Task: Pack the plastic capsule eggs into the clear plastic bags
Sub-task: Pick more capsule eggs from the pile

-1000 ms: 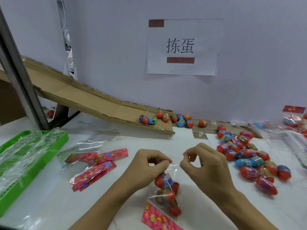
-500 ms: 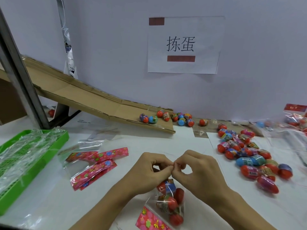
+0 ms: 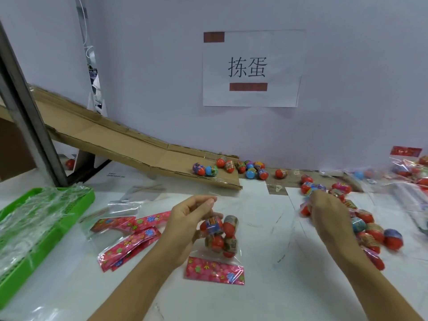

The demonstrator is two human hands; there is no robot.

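Note:
A clear plastic bag with a red floral header strip hangs upside down at centre, holding several capsule eggs. My left hand pinches its open mouth between thumb and forefinger, just above the white table. My right hand is out to the right over the loose pile of red and blue capsule eggs. Its fingers curl down around a red egg at the pile's near-left edge; its fingertips are hidden.
Empty bags with red floral headers lie left of centre. A green tray of clear bags sits far left. A cardboard ramp ends with several eggs at its foot. Filled bags lie far right. A metal post stands at left.
My hands were together at the bag's mouth; the right hand has let go and moved right onto the egg pile. The left hand has lifted the bag slightly.

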